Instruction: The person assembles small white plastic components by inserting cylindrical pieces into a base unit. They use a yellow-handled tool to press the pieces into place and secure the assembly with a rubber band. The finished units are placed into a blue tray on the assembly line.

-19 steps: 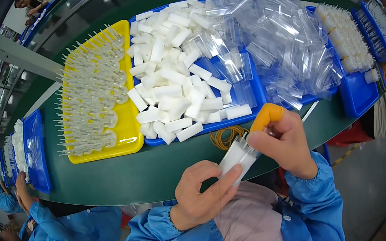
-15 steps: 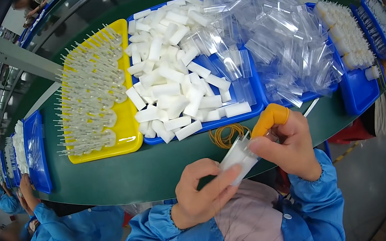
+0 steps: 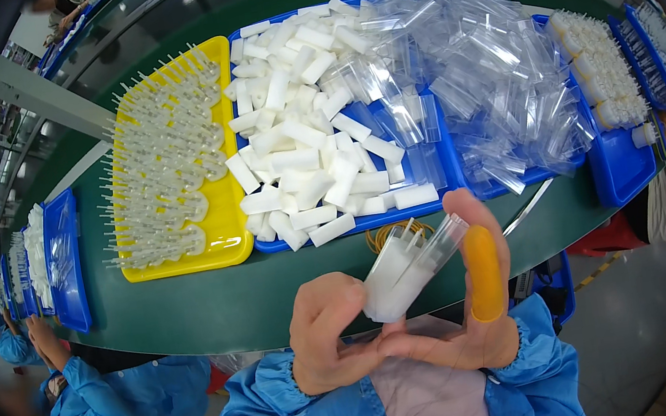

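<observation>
Above my lap, just off the table's near edge, I hold a clear plastic sleeve (image 3: 443, 245) with white foam (image 3: 389, 272) beside or inside it; which one I cannot tell. Thin pale pins stick out at the upper end. My left hand (image 3: 324, 328) is closed on the lower left side, thumb and curled fingers against it. My right hand (image 3: 476, 315) grips from the right: its thumb reaches under the lower end, and a fingertip sits at the sleeve's upper end. An orange finger cot (image 3: 483, 274) covers another finger of that hand.
A yellow tray (image 3: 226, 231) carries rows of pale pinned parts. Blue trays (image 3: 445, 145) hold white foam blocks (image 3: 292, 161) and clear sleeves (image 3: 501, 74). Rubber bands (image 3: 380, 237) lie at the table edge. More trays (image 3: 628, 158) stand right; a co-worker in blue (image 3: 98, 411) sits left.
The held piece has turned more upright, its pins now showing. My right hand has opened from a pinch at the top to span it from end to end; my left has drawn in.
</observation>
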The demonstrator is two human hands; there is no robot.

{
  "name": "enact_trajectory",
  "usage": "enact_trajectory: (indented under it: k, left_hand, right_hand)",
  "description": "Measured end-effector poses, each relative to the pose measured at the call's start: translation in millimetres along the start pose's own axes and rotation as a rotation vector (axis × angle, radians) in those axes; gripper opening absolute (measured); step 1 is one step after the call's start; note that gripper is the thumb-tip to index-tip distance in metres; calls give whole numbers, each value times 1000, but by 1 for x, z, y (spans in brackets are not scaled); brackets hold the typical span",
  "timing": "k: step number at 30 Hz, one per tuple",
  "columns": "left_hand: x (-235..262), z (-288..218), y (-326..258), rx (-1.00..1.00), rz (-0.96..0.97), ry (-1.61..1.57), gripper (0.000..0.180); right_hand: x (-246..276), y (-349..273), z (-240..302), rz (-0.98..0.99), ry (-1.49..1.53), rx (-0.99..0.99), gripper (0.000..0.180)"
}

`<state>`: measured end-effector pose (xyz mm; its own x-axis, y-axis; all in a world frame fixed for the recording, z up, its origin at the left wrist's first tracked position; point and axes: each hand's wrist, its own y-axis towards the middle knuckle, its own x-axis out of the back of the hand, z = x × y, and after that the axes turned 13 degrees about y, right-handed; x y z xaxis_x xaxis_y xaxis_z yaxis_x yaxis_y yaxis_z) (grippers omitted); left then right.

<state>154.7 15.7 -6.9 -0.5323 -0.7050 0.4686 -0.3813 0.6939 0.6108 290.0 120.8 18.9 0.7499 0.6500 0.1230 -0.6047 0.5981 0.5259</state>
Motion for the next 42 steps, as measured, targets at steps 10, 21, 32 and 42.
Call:
enact_trajectory:
  k: [10,21,32,42]
  left_hand:
    - [-6,3,-7,-133,-61,55,65]
    - [0,17,-22,-304,28,-150,43]
    - [3,4,-4,774,376,-1091,67]
    - [4,7,0,1123,557,-1436,59]
  right_hand:
    - [2,22,7,157,-136,-130,85]
    - [18,30,3,342,3,-221,97]
    - [16,18,-3,193,-84,-104,77]
    - [9,17,-7,233,-207,-2,50]
